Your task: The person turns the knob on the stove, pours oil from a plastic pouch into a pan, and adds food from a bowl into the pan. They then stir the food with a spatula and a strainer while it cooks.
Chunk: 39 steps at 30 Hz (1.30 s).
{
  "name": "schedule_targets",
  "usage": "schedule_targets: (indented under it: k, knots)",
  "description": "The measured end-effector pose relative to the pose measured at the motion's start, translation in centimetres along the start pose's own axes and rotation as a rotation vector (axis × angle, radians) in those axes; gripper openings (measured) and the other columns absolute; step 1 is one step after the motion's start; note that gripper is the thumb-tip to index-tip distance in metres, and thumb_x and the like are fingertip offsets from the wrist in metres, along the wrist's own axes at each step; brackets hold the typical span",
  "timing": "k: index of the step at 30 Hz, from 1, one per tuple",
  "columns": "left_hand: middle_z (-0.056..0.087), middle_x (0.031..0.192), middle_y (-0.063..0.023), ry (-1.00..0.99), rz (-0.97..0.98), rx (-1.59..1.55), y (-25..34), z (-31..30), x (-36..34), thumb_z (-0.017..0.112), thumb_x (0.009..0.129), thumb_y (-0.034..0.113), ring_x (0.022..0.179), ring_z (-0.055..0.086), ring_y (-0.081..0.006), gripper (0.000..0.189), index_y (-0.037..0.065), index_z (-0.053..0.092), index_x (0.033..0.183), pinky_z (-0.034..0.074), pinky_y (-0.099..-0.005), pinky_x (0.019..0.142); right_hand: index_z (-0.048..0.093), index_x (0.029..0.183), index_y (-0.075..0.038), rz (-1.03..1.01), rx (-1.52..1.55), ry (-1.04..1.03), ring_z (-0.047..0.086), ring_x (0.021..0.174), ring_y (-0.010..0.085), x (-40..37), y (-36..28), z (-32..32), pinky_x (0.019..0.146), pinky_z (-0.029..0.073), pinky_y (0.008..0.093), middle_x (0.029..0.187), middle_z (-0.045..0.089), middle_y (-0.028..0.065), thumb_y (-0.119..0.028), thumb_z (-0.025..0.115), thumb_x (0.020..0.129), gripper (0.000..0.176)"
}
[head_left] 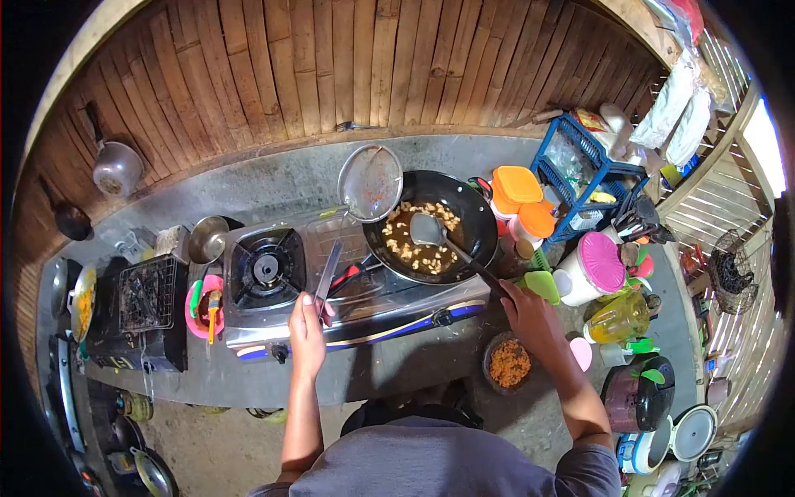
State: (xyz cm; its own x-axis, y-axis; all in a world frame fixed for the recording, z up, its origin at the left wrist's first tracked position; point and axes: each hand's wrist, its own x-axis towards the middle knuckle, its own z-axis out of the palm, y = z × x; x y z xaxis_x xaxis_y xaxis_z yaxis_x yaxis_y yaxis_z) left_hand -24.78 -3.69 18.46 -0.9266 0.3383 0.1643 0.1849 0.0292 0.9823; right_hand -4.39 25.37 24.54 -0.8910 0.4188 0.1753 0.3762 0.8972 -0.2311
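Observation:
My right hand [530, 313] is closed round the dark handle of a spatula [428, 229], whose grey head rests in the wok [480, 207]. Brown oil with several pale frying pieces [404, 250] fills the bottom of the pan. In front of the stove, my left hand [308, 327] grips a long, flat metal utensil [330, 267] pointing up and away; its exact kind is unclear. Close by is the wok's red and black handle [346, 277]. A round mesh strainer [370, 184] overlaps the wok's left rim.
The two-burner gas stove [356, 311] has a bare left burner [266, 268]. A pink dish [214, 330] with brushes lies left of it. Near my right forearm stands a bowl of orange crumbly food [509, 364]. Orange-lidded tubs [530, 221] and a blue rack [571, 170] crowd the right.

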Motion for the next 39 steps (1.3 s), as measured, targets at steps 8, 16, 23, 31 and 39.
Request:
schedule_targets:
  k: [8, 16, 23, 31, 39]
  knots:
    - [0.053, 0.069, -0.0042, -0.002, -0.001, -0.005, -0.5, -0.5, -0.6, 0.030, 0.103, 0.031, 0.061, 0.048, -0.0104, 0.040, 0.003, 0.045, 0.080, 0.040, -0.0267, 0.057, 0.057, 0.120, -0.009, 0.127, 0.123, -0.058, 0.060, 0.092, 0.0394, -1.5, -1.3, -1.7, 0.079, 0.048, 0.0477, 0.101, 0.063, 0.0200, -0.017, 0.057, 0.088, 0.033]
    - [0.053, 0.070, -0.0042, -0.014, -0.006, -0.011, -0.1, -0.1, -0.5, 0.029, 0.103, 0.032, 0.061, 0.047, -0.0103, 0.041, 0.003, 0.046, 0.080, 0.039, -0.0264, 0.057, 0.054, 0.122, -0.013, 0.100, 0.015, -0.056, 0.062, 0.078, 0.0409, -2.3, -0.5, -1.0, 0.066, 0.050, 0.0502, 0.090, 0.063, 0.0204, -0.024, 0.051, 0.092, 0.033]
    - [0.054, 0.070, -0.0043, -0.018, 0.006, -0.002, 0.0, 0.1, -0.6, 0.030, 0.103, 0.032, 0.061, 0.048, -0.0105, 0.041, 0.002, 0.047, 0.080, 0.040, -0.0268, 0.057, 0.054, 0.122, -0.014, 0.061, -0.006, -0.036, 0.063, 0.075, 0.0390, -2.3, -0.1, -0.3, 0.063, 0.051, 0.0489, 0.088, 0.063, 0.0178, -0.024, 0.053, 0.091, 0.033]
    - [0.053, 0.069, -0.0039, -0.002, -0.005, 0.001, -0.3, 0.1, -0.8, 0.030, 0.103, 0.032, 0.060, 0.048, -0.0106, 0.042, 0.003, 0.047, 0.079, 0.040, -0.0270, 0.057, 0.055, 0.122, -0.015, 0.089, -0.007, -0.006, 0.062, 0.075, 0.0372, -1.0, -0.9, 0.8, 0.064, 0.051, 0.0476, 0.086, 0.062, 0.0167, -0.023, 0.055, 0.090, 0.033]
    - [0.052, 0.069, -0.0038, 0.011, 0.001, -0.023, -0.1, 0.1, -0.9, 0.029, 0.103, 0.032, 0.061, 0.047, -0.0105, 0.042, 0.003, 0.047, 0.079, 0.040, -0.0269, 0.058, 0.055, 0.124, -0.014, 0.096, 0.048, -0.029, 0.061, 0.080, 0.0381, -0.5, -1.4, 0.9, 0.071, 0.049, 0.0476, 0.087, 0.062, 0.0186, -0.022, 0.055, 0.090, 0.035]
